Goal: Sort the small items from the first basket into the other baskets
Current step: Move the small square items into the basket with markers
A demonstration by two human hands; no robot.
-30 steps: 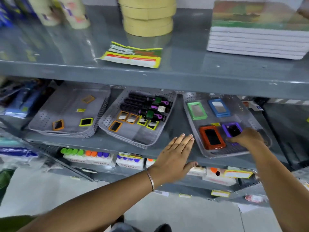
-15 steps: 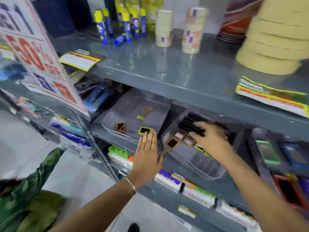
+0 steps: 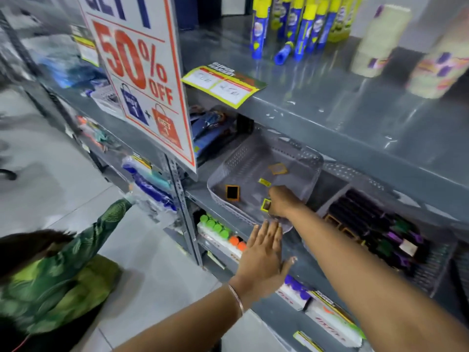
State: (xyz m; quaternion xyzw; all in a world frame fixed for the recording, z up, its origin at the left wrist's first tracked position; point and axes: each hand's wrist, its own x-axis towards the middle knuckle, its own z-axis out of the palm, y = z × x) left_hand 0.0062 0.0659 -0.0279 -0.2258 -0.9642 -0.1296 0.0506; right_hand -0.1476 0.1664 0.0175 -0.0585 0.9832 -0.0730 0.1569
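Note:
The left grey basket (image 3: 241,158) on the middle shelf holds an orange-framed piece (image 3: 232,192), a tan-framed piece (image 3: 278,169), a small yellow tag (image 3: 264,182) and a yellow-framed piece (image 3: 266,205). My right hand (image 3: 281,201) reaches into this basket's front right corner with its fingers curled down, touching the yellow-framed piece. Whatever lies under the fingers is hidden. My left hand (image 3: 264,252) is flat and spread against the shelf edge just below that basket. The middle basket (image 3: 431,268) to the right holds black markers (image 3: 368,219) and small orange-framed pieces (image 3: 332,221).
A "50% OFF" sign (image 3: 142,72) hangs left of the basket beside the shelf upright (image 3: 182,199). The top shelf carries glue sticks (image 3: 299,26), tape rolls (image 3: 380,39) and a price label (image 3: 223,83). Boxes with coloured caps (image 3: 218,227) fill the lower shelf. A person in green (image 3: 63,275) crouches at lower left.
My right hand went from the right basket to the middle basket, then into the left basket. The view swung left. My left hand stayed flat on the shelf edge and slid left.

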